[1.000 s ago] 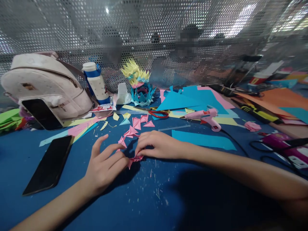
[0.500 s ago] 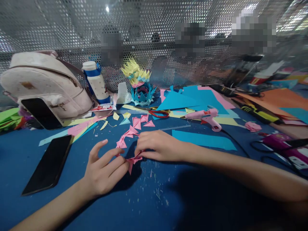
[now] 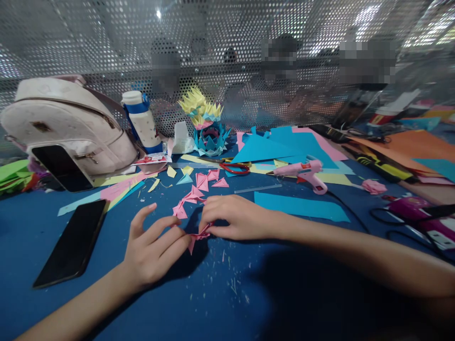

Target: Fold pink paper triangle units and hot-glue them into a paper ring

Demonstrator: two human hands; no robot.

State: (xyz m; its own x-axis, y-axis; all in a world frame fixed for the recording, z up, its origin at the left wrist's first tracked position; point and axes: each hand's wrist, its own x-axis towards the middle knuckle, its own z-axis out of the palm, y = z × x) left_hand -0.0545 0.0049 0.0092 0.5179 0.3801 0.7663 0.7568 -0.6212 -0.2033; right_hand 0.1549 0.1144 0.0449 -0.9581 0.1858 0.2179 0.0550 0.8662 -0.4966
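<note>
A curved row of pink folded paper triangles lies on the blue tabletop, and its near end is between my two hands. My left hand has its forefinger down on the near pink piece, with the outer fingers raised and its thumb hidden underneath. From the other side, my right hand pinches the same end between thumb and fingertips. Just beyond the row are a few loose pink pieces and a small light-blue piece.
Left stand a pale backpack, a phone leaning on it, another phone lying flat, and a bottle. Behind are a folded-paper model and red-handled scissors. A pink glue gun and blue paper lie right.
Both hands keep hold of the pink paper. The near end has shifted very slightly up and left, with small finger movements; the other things on the table stay put.
</note>
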